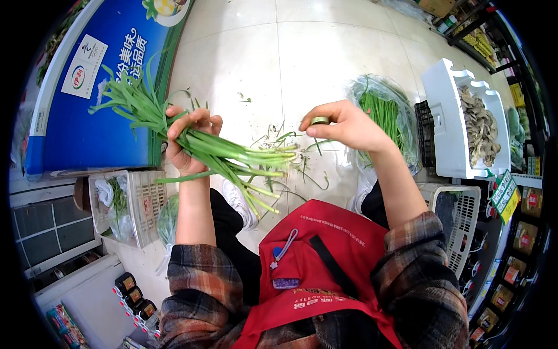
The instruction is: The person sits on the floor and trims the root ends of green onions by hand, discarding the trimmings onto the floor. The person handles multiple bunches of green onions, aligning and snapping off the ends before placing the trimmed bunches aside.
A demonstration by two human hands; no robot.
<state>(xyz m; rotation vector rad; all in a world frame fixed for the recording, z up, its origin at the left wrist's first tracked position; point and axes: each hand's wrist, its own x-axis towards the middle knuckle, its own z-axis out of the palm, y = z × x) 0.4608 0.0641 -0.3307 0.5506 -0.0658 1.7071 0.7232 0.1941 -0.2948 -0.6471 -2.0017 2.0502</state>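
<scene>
My left hand [189, 135] is closed around a bunch of leafy green stalks [218, 146], which look like garlic greens. Their leaves fan out to the upper left, and the pale cut ends point right, above the floor. One stalk hangs lower, across my left wrist. To the right of the stalk ends, apart from them, my right hand [344, 124] holds a small olive-green ring [320, 120], apparently a roll of tape, between thumb and fingers. Below both hands, green scraps and dirt [279, 137] are scattered on the tiled floor [314, 56].
A clear bag of long green stems [379, 113] stands right of my right hand, beside a black crate [425, 131] and a white foam box [440, 118] of oyster mushrooms [477, 126]. A blue freezer [109, 131] and a plastic crate [146, 205] are at left. Shelves line the right.
</scene>
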